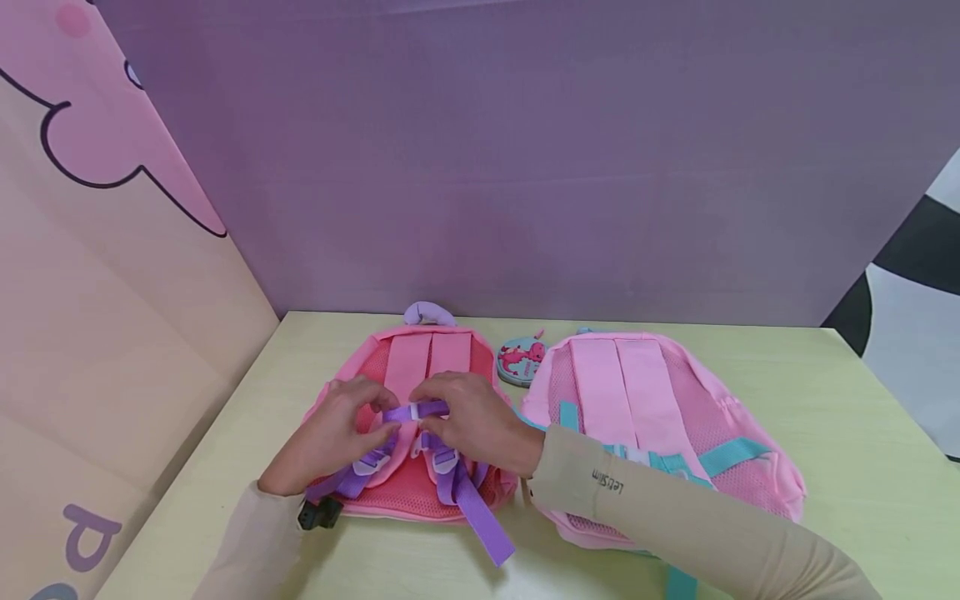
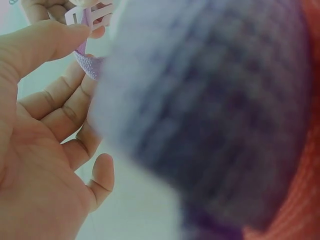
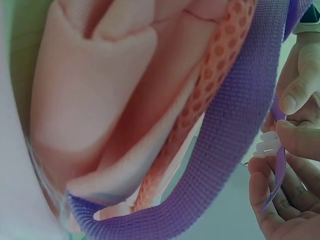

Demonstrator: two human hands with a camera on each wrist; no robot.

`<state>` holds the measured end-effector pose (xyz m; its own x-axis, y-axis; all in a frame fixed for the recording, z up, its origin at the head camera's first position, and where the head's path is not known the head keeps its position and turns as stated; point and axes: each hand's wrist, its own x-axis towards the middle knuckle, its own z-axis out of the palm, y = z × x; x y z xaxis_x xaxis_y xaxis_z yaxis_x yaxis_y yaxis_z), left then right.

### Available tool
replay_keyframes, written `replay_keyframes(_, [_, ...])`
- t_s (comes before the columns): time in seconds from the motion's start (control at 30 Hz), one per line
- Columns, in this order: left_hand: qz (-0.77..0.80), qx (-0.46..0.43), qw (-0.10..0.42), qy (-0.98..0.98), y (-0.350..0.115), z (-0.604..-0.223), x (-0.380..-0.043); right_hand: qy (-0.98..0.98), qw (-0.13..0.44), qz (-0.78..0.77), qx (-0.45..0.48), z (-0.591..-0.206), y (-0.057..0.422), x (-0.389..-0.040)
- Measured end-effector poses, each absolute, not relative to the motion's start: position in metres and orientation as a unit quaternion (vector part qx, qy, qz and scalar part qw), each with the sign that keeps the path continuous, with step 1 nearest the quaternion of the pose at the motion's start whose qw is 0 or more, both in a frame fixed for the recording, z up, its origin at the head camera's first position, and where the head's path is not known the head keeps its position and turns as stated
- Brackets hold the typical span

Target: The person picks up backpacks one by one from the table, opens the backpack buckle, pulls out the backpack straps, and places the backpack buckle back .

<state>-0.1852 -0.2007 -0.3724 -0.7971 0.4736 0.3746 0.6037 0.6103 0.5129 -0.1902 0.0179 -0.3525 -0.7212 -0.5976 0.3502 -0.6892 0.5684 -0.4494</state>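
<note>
1. Pinching the purple strap (image 1: 432, 408) between thumb and fingers, your left hand (image 1: 341, 423) grips it on one side of the white buckle (image 1: 414, 412); your right hand (image 1: 476, 421) pinches it on the other.
2. You have the strap over the middle of the coral backpack (image 1: 405, 500), the buckle sitting in the narrow gap between your two sets of fingertips.
3. Its long axis runs sideways from hand to hand, crosswise to the backpack's shoulder straps (image 1: 409, 358), slightly higher toward your right.
4. In your left wrist view, the buckle's prongs point right.
5. Your right sleeve (image 1: 675, 508) passes over the pink backpack (image 1: 600, 375) beside it.
</note>
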Motion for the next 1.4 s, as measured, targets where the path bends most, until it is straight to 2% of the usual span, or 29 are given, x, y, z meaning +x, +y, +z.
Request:
replay_keyframes(0.37, [-0.318,-0.312,0.116,-0.888,-0.199,-0.3719,-0.1844,-0.879,0.085,0.293,0.366,-0.3527,0.0141,-0.1899])
replay_keyframes(1.4, [-0.326,-0.306,0.107,-0.888,-0.2002,-0.3723,-0.1865,-0.873,0.087,0.307,0.368,-0.3549,0.0183,-0.1915])
